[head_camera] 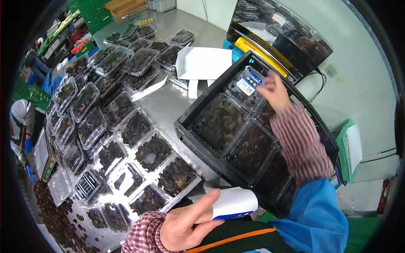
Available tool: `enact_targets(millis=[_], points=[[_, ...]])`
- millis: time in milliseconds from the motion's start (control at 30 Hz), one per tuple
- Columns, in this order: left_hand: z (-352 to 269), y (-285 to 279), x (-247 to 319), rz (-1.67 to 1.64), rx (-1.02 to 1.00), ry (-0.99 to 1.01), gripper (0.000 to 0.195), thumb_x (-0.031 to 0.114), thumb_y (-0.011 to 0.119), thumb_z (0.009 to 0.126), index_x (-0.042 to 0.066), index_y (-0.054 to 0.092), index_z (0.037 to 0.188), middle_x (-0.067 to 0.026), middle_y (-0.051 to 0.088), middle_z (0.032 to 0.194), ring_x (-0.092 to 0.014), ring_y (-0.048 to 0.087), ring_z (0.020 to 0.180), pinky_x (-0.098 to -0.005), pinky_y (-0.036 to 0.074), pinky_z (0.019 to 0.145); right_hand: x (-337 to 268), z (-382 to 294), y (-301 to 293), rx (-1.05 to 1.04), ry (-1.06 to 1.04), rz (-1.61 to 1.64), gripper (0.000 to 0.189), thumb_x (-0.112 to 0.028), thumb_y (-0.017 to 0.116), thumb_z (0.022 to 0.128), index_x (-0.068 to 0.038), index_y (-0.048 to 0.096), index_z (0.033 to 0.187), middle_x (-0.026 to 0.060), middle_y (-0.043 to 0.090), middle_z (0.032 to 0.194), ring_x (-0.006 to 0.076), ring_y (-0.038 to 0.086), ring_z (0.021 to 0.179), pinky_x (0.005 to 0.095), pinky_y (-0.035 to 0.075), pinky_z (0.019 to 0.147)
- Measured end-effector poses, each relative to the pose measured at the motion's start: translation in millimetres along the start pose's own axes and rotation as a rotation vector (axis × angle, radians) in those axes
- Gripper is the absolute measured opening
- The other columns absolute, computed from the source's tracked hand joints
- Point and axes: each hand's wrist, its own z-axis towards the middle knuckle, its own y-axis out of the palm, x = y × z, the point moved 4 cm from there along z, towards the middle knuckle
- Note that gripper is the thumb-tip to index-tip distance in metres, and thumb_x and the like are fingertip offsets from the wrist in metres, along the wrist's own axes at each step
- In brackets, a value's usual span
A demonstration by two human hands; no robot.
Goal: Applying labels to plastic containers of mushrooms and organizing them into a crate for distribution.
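My left hand (190,221) holds a roll of labels (235,202), white with a blue printed edge, low in front of my apron. My right hand (274,91) is over the far end of a black plastic crate (202,158), thumb at the edge of a blue and white label (249,83). That label lies on the lid of a clear plastic clamshell box (234,88); the fingers are slightly blurred and show nothing gripped. More boxes (221,121) of dark wood ear-like fungus fill the crate, partly hidden under my right forearm.
Stacked clamshell boxes (139,61) cover the steel table (158,95) on the left. Loose dark fungus (57,215) lies beside a scale (47,164). White paper (204,63) and a glossy black screen (281,28) are behind the crate. A co-worker (22,117) stands far left.
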Motion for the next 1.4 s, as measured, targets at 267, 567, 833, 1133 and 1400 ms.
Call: enact_targets(millis=[267, 567, 833, 1133, 1400], points=[[30.4, 10.9, -19.7, 0.332, -0.194, 0.353, 0.018, 0.001, 0.066, 0.076, -0.001, 0.062, 0.094, -0.0122, 0.066, 0.079, -0.025, 0.065, 0.065, -0.03, 0.051, 0.055, -194.1, -189.7, 4.0, -0.671, -0.385, -0.007, 0.031, -0.013, 0.071, 0.073, -0.006, 0.063, 0.102, 0.0068, 0.063, 0.084, 0.0227, 0.061, 0.08, 0.0319, 0.049, 0.07], [28.5, 10.7, -60.7, 0.239, -0.228, 0.044, 0.021, 0.018, 0.073, 0.074, 0.0, 0.063, 0.077, -0.0093, 0.061, 0.06, -0.019, 0.062, 0.053, -0.0267, 0.045, 0.046, -198.3, -185.3, -3.3, -0.442, -0.619, -0.226, 0.026, -0.002, 0.069, 0.066, -0.003, 0.065, 0.092, 0.0063, 0.061, 0.075, 0.0212, 0.06, 0.066, 0.0295, 0.046, 0.058], [22.0, -12.9, -42.9, 0.355, -0.015, 0.108, 0.012, 0.003, 0.063, 0.079, 0.0, 0.063, 0.091, -0.0131, 0.065, 0.075, -0.024, 0.065, 0.063, -0.0284, 0.05, 0.056, -185.8, -195.0, 39.7, -0.603, -0.29, -0.036, 0.033, -0.011, 0.067, 0.074, -0.005, 0.059, 0.106, 0.0085, 0.059, 0.083, 0.0226, 0.06, 0.07, 0.029, 0.049, 0.06], [19.2, -15.1, -50.8, 0.175, 0.057, 0.038, 0.013, 0.005, 0.069, 0.077, -0.001, 0.065, 0.088, -0.0119, 0.067, 0.073, -0.015, 0.066, 0.064, -0.023, 0.05, 0.057, -192.1, -198.2, 41.5, -0.477, -0.458, -0.114, 0.031, -0.008, 0.069, 0.071, -0.005, 0.063, 0.101, 0.006, 0.06, 0.076, 0.0204, 0.059, 0.066, 0.0288, 0.048, 0.058], [26.8, -23.3, -45.0, 0.336, -0.016, 0.207, 0.012, 0.01, 0.069, 0.077, 0.0, 0.065, 0.082, -0.0102, 0.065, 0.07, -0.021, 0.066, 0.06, -0.0254, 0.049, 0.052, -191.6, -204.0, 47.4, -0.53, -0.253, -0.113, 0.033, -0.005, 0.069, 0.071, -0.005, 0.061, 0.103, 0.0073, 0.057, 0.073, 0.0211, 0.058, 0.063, 0.0273, 0.047, 0.055]])
